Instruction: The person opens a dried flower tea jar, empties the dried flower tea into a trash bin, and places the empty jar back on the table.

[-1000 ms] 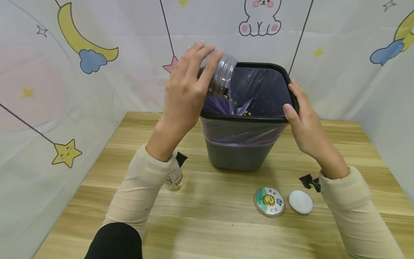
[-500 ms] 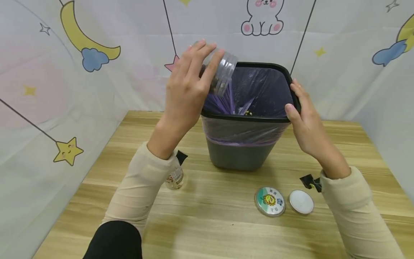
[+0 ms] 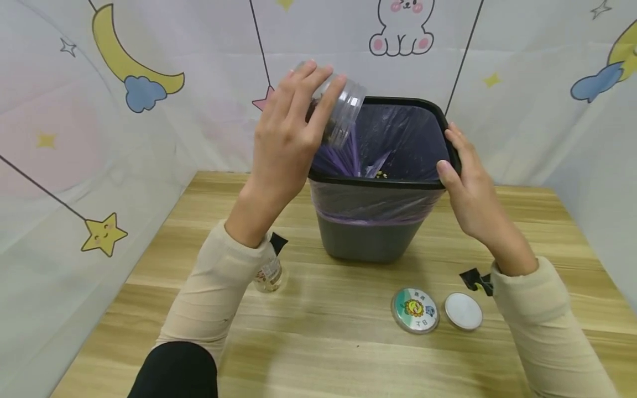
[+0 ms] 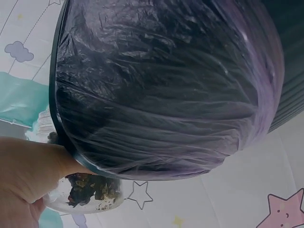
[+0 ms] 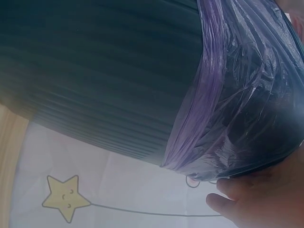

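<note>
My left hand (image 3: 286,138) holds a clear plastic jar (image 3: 350,108) tipped on its side, its mouth pointing down into a dark grey trash bin (image 3: 370,243). Dark dried bits (image 4: 85,190) cling inside the jar in the left wrist view. A thin purple-edged bin bag (image 3: 413,132) lines the bin and folds over its black rim. A few yellowish bits (image 3: 381,174) lie in the bag. My right hand (image 3: 470,188) grips the rim on the right, thumb on the near side. The bin stands upright on the wooden table.
A round lid with a sunflower label (image 3: 415,310) and a smaller white lid (image 3: 463,311) lie right of centre. A small labelled jar (image 3: 269,276) stands beside my left sleeve, partly hidden. A black item (image 3: 470,279) touches my right cuff. Printed cloth (image 3: 209,121) surrounds the table.
One second ago yellowish bits were dropping from the jar's mouth; now none are seen falling. The jar has tilted very slightly, and both hands keep their places.
</note>
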{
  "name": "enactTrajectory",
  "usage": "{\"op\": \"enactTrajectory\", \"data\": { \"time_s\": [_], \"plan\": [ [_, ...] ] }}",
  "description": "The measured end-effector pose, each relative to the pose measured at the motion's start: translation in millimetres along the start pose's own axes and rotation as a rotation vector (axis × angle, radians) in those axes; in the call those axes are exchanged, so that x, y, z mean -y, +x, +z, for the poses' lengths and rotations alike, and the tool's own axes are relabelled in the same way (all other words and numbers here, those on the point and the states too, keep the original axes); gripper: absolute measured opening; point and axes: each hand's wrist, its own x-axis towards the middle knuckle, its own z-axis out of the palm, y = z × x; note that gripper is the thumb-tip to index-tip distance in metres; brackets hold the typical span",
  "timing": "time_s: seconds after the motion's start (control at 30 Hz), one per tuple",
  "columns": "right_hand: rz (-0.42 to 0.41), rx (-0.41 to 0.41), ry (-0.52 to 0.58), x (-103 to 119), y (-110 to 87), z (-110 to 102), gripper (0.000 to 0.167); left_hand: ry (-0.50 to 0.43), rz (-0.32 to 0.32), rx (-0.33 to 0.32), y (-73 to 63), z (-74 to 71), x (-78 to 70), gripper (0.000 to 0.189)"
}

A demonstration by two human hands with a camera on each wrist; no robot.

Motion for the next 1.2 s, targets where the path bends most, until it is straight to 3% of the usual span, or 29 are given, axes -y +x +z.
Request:
{"op": "enactTrajectory", "data": {
  "time_s": [0.3,1.2],
  "plan": [
    [-0.008,0.007,0.002,-0.6,-0.4,0.3,0.064,-0.011,-0.018,-0.004,-1.0,2.7,4.1,0.043],
    [0.003,0.008,-0.010,0.2,-0.7,-1.8,0.064,0.029,0.051,-0.020,5.4,7.2,3.3,0.042]
  ]
}}
